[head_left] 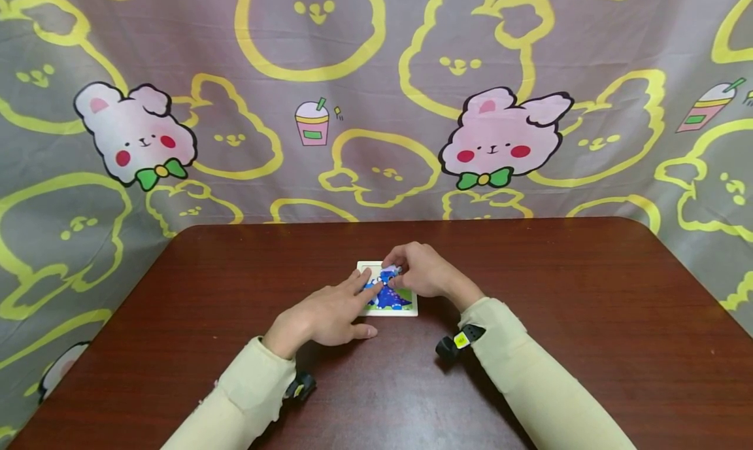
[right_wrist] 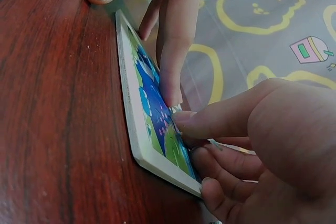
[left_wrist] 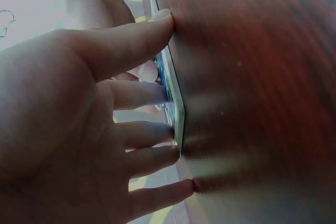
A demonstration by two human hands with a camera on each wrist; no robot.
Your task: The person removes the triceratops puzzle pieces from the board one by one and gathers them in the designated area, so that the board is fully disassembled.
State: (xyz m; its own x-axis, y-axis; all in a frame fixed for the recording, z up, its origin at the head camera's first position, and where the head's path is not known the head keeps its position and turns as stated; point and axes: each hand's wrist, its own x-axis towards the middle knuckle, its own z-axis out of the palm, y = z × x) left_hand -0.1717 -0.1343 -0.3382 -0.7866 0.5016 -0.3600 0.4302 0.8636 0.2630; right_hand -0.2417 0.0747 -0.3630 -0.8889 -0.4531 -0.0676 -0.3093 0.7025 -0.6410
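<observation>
Your left hand [head_left: 329, 314] steadies, with straight fingers [left_wrist: 144, 134], the square white-framed blue-dinosaur puzzle [head_left: 393, 299] on the reddish-brown table [head_left: 235, 273] while your right hand [head_left: 426, 271] apparently pinches a small pale piece [head_left: 391, 268], probably being fitted, so align its edges.

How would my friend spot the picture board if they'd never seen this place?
Find the brown table in front of the curtain with cartoon faces. Near its middle, the left hand and the right hand meet at a small square picture board. Unlike the plain tabletop around it, it has a white border around a bright blue cartoon animal.
</observation>
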